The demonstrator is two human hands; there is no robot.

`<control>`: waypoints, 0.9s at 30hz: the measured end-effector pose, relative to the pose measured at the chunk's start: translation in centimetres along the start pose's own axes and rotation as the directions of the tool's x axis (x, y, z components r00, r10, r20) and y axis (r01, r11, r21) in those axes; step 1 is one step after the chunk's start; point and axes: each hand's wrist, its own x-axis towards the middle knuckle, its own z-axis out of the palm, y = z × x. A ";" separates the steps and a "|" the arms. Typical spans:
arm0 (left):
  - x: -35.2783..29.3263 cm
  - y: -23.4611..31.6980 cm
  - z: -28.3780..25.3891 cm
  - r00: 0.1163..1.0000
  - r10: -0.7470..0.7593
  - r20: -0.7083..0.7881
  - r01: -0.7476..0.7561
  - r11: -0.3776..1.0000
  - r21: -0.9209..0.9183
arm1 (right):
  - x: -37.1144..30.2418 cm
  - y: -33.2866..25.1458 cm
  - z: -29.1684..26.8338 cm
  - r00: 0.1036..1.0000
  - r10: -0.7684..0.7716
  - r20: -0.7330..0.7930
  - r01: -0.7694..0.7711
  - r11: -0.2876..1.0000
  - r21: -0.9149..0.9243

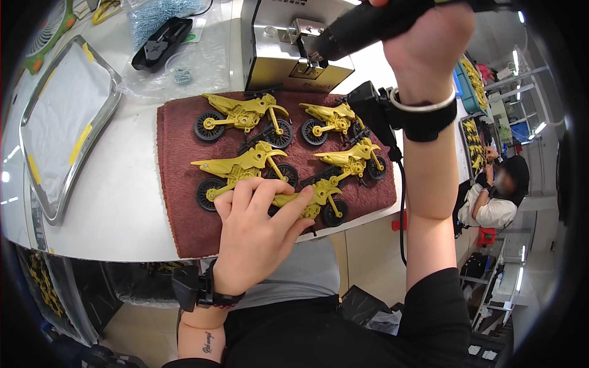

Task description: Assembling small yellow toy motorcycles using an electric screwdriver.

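Several yellow toy motorcycles with black wheels lie on a dark red towel (pixel 184 236). My left hand (pixel 253 239) grips the nearest toy motorcycle (pixel 318 197), its fingers and thumb across the body, hiding its rear part. Just beyond the fingers lies another toy motorcycle (pixel 245 165). My right hand (pixel 432 46) is wrapped round a black electric screwdriver (pixel 374 27), raised over the far right. The screwdriver's tip points down-left into the front of a metal screw feeder (pixel 267 67); whether it touches a screw is hard to make out.
At the left lies a metal tray (pixel 67 116) lined with white sheet. Behind it are a bag of blue bits (pixel 156 21) and a black plastic part (pixel 162 44). A black cable (pixel 402 208) hangs beside my right arm. Another person (pixel 497 196) sits far right.
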 end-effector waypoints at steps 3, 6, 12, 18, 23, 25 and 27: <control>-0.1 -0.1 0.0 1.000 0.003 -0.011 -0.003 1.000 0.003 | -2.5 -3.2 -2.4 0.953 0.218 0.210 -0.258 0.948 0.187; -0.1 0.1 -0.2 1.000 0.006 -0.014 -0.006 1.000 0.002 | -5.3 -8.2 -3.1 0.882 0.294 0.368 -0.347 0.934 0.087; 0.1 -0.1 0.0 1.000 -0.016 -0.006 0.016 1.000 0.006 | -13.2 -11.7 -2.2 0.969 0.209 0.128 -0.213 0.977 0.019; 0.0 0.1 -0.1 1.000 -0.021 -0.012 0.021 0.999 0.027 | -14.7 -11.9 -3.0 0.956 0.237 0.172 -0.241 0.971 0.005; 0.0 0.2 -0.1 1.000 -0.010 -0.009 0.011 0.999 0.034 | -15.7 -10.8 -2.7 0.955 0.272 0.119 -0.274 0.962 0.004; -0.1 0.2 -0.1 1.000 -0.015 -0.008 0.015 0.999 0.034 | -15.7 -10.7 -2.8 0.951 0.267 0.154 -0.270 0.963 0.000; 0.0 0.2 -0.2 1.000 -0.017 -0.010 0.017 0.999 0.032 | -15.7 -10.5 -2.8 0.959 0.228 0.172 -0.232 0.973 0.003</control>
